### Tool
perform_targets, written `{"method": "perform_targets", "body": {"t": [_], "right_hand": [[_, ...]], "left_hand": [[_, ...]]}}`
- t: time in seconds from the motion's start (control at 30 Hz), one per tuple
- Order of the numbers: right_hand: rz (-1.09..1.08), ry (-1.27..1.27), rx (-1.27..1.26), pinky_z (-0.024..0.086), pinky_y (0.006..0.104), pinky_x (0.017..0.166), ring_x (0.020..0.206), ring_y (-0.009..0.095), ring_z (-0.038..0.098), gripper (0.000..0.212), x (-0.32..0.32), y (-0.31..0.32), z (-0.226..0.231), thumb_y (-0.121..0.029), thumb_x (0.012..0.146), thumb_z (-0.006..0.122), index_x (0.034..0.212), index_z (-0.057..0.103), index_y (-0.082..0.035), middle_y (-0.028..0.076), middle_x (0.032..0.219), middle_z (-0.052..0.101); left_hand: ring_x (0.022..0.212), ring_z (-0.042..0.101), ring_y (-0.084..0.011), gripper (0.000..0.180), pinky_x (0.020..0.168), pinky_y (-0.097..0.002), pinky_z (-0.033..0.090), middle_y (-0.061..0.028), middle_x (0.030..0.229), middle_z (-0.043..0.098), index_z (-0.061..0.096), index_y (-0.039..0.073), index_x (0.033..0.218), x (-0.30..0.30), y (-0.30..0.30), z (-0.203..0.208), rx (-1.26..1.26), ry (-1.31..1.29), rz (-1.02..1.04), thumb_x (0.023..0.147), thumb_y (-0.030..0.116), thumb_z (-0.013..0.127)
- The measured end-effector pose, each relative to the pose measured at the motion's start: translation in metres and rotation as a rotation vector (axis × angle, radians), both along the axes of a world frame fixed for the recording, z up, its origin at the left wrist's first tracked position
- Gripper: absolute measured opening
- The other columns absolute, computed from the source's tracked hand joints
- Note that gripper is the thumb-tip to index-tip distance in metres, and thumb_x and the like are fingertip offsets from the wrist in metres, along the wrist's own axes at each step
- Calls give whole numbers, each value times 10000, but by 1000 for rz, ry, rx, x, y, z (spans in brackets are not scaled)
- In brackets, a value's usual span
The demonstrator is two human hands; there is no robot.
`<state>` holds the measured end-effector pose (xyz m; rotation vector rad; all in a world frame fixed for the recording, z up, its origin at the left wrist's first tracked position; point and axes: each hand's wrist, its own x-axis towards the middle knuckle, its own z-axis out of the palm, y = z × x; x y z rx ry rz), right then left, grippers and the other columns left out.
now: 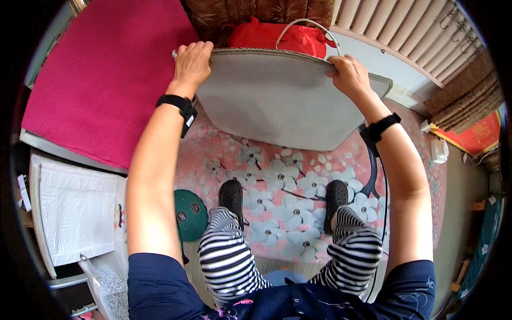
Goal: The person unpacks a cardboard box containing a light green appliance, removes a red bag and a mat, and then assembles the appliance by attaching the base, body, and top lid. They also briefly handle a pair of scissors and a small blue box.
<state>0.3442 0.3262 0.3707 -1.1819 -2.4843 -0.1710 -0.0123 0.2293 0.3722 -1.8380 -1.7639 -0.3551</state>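
Left hand (193, 63) and right hand (349, 74), well apart above a floral rug (282, 192), clutch the far edge of a grey panel (277, 101). A red poster (480, 132), green disc (189, 216) and white wristband tag (190, 121) carry unreadable markings.

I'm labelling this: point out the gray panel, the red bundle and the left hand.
Gray panel (277, 98): head view, middle of its face.
Red bundle (301, 40): head view, its visible middle.
Left hand (192, 62): head view, its back.

The panel (277, 101) is blocking the way ahead; a bag (253, 38) is crowding its far side; a gap is running between the shoes (230, 198) over the rug (282, 178); a disc (193, 220) is flanking the left one.
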Motion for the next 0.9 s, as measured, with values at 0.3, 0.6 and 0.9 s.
{"method": "perform_targets", "body": {"t": [0.3, 0.6, 0.9], "right_hand": [[-147, -76, 56, 399, 457, 875, 1067, 272, 544, 457, -29, 141, -54, -143, 760, 689, 1196, 552, -161, 68, 1093, 627], [67, 104, 59, 409, 416, 933, 1154, 336, 459, 642, 15, 58, -116, -28, 688, 713, 1267, 452, -121, 154, 1303, 440], [-578, 403, -853, 465, 357, 857, 1021, 296, 563, 800, 153, -18, -300, -191, 674, 773, 1317, 359, 43, 249, 1280, 446]], "left_hand": [[1305, 234, -496, 836, 949, -494, 447, -184, 1507, 50, 313, 320, 1408, 77, 1, -244, -752, -422, -170, 708, 98, 712], [1336, 204, -448, 772, 987, -561, 365, -168, 1514, -6, 314, 220, 1414, 95, 6, -283, -731, -504, -82, 748, 54, 667], [1348, 196, -421, 786, 1035, -440, 352, -210, 1498, 60, 250, 111, 1434, 83, -49, -303, -785, -707, 43, 756, 22, 637]]}}
